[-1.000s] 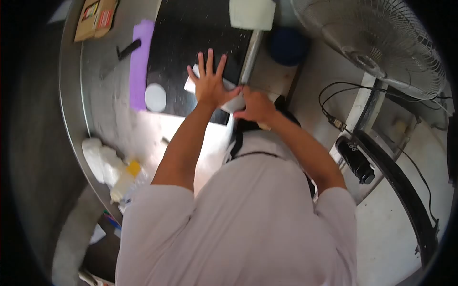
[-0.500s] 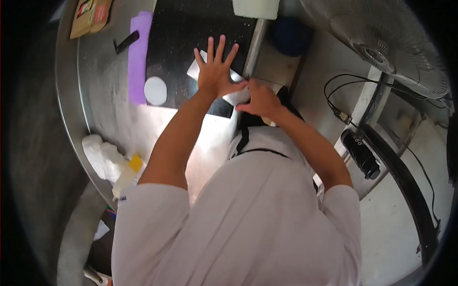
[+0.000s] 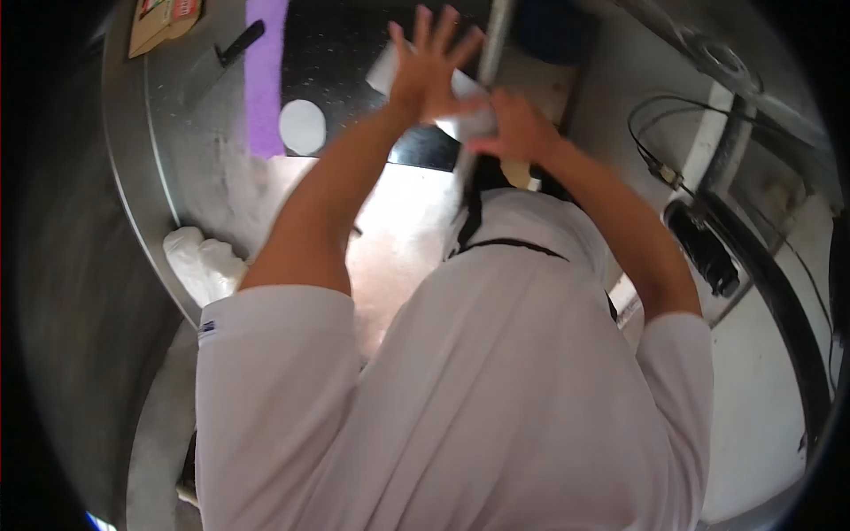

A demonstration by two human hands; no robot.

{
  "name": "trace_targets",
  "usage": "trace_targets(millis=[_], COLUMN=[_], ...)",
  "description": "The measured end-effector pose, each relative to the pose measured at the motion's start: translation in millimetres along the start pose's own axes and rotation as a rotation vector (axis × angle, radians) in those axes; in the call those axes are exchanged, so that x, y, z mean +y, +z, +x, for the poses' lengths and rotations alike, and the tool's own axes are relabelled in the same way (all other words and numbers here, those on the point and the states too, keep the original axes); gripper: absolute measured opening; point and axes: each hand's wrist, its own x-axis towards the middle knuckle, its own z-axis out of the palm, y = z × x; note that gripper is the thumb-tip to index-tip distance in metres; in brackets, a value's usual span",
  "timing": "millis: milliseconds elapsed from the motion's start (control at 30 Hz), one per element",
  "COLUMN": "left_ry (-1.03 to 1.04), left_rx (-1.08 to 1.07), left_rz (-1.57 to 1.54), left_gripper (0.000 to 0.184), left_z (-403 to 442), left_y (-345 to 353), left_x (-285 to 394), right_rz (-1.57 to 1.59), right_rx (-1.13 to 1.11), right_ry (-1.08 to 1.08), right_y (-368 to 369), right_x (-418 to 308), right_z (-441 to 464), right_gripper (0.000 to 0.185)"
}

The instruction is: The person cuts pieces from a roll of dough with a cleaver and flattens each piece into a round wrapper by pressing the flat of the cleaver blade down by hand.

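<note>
A pale flat piece [image 3: 382, 71] lies slantwise under my left hand [image 3: 429, 75], at the front edge of the black board [image 3: 341, 53]. The fingers of that hand are spread, with the palm over the piece. My right hand [image 3: 518, 128] is at the piece's near end, fingers curled around it, close to my left thumb. Both hands are slightly blurred. To the left on the board rests a round white disc [image 3: 303, 126].
A purple cloth [image 3: 264, 88] runs along the board's left side, beside a dark-handled tool [image 3: 241, 41]. Further left are a cardboard box [image 3: 164, 26] and a white plastic bag [image 3: 202, 265]. On the right are a black bottle [image 3: 702, 248], cables [image 3: 651, 155] and a fan [image 3: 708, 44].
The view has shifted, so the bench and both hands appear higher in the picture. My left hand is still spread over the pale piece and my right hand still at its end.
</note>
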Motion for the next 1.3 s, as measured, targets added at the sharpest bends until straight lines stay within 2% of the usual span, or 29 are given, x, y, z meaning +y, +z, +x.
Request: trace_targets(millis=[33, 100, 167, 233, 267, 300, 367, 433, 500, 567, 667, 733, 800, 833, 900, 933, 967, 1000, 1033, 1100, 1167, 1233, 1300], left_ry=[0.056, 0.028, 0.025, -0.088, -0.15, -0.261, -0.334, -0.346, -0.217, -0.2, -0.183, -0.276, -0.427, -0.487, -0.492, -0.454, -0.421, -0.427, -0.31, -0.305, -0.322, -0.386, -0.549], left_rx=[-0.024, -0.249, -0.219, -0.043, -0.064, -0.179, -0.107, -0.104, 0.014, 0.008, 0.03, 0.022, 0.031, 0.052, 0.071, 0.043, 0.01, -0.101, 0.201, 0.05, 0.09, 0.137, -0.037], left_rz=[-0.054, 0.031, -0.003, 0.032, 0.107, 0.163, 0.141, 0.109, 0.054, 0.017, 0.055, 0.17, 0.23, 0.214, 0.142, 0.15, 0.157, 0.169, -0.11, 0.027, 0.093, 0.166, 0.255], left_gripper=[0.108, 0.105, 0.103, 0.104, 0.108, 0.112, 0.109, 0.105, 0.106, 0.101, 0.097, 0.099, 0.101, 0.101, 0.101, 0.102, 0.103, 0.105, 0.098, 0.103, 0.105, 0.109, 0.109], left_z=[-7.2, 10.7, 21.4, 32.6, 38.0, 54.9, 58.2, 40.4, 5.7, 11.9, 34.4, 45.1, 58.6, 58.7, 53.1, 47.0, 37.7, 34.9, 21.5, 36.3, 54.7, 57.9, 78.8], left_y=[0.5, -13.2, -13.5, -15.2, -18.1, -50.1, -51.4, -45.0, -8.7, -3.6, -3.5, -16.8, -33.8, -32.9, -29.4, -26.7, -26.6, -27.2, -0.7, -0.4, 2.4, -5.2, -38.6], left_x=[11.7, 23.7, 16.8, 10.7, 6.8, 14.6, 5.3, 8.3, 3.9, 21.5, 11.1, 9.1, 10.3, 4.0, 0.1, 4.7, 11.4, 25.7, 21.8, 20.7, 7.8, 6.1, 16.0], right_rz=[-0.064, -0.06, -0.126, -0.163, -0.138, -0.213, -0.29, -0.157, -0.162, -0.057, -0.168, -0.175, -0.358, -0.351, -0.407, -0.311, -0.214, -0.247, -0.24, -0.221, -0.254, -0.341, -0.339], right_rx=[0.022, 0.104, 0.0, -0.023, -0.045, -0.073, -0.09, -0.138, -0.308, -0.268, -0.221, -0.11, -0.128, -0.1, -0.221, -0.248, -0.279, -0.285, -0.284, -0.325, -0.305, -0.104, -0.104], right_ry=[0.052, 0.037, 0.085, -0.004, -0.044, -0.113, -0.191, -0.221, -0.006, 0.016, 0.055, -0.206, -0.269, -0.374, -0.287, -0.266, -0.244, -0.175, -0.159, -0.044, -0.07, -0.372, -0.433], right_y=[9.8, 7.3, -10.1, -31.7, -46.7, -61.8, -69.1, -64.4, -51.2, -38.3, -59.7, -68.7, -95.3, -94.5, -86.6, -88.3, -87.5, -76.5, -71.1, -83.8, -96.8, -101.5, -113.2], right_x=[-1.6, 17.4, 14.4, 21.5, 22.1, 23.4, 22.0, 17.9, 7.8, 22.7, 23.4, 38.8, 20.3, 24.8, 28.7, 22.1, 14.3, 23.4, 23.8, 27.7, 33.3, 47.1, 42.7], right_z=[-19.2, -10.6, -6.9, 16.4, 33.1, 51.5, 68.4, 70.1, 38.9, 23.0, 34.5, 57.8, 88.0, 103.1, 116.4, 101.4, 82.4, 68.3, 56.7, 54.8, 71.5, 90.7, 115.6], right_gripper=[0.084, 0.086, 0.086, 0.082, 0.082, 0.085, 0.087, 0.095, 0.101, 0.098, 0.09, 0.087, 0.082, 0.08, 0.082, 0.084, 0.087, 0.089, 0.089, 0.084, 0.086, 0.08, 0.077])
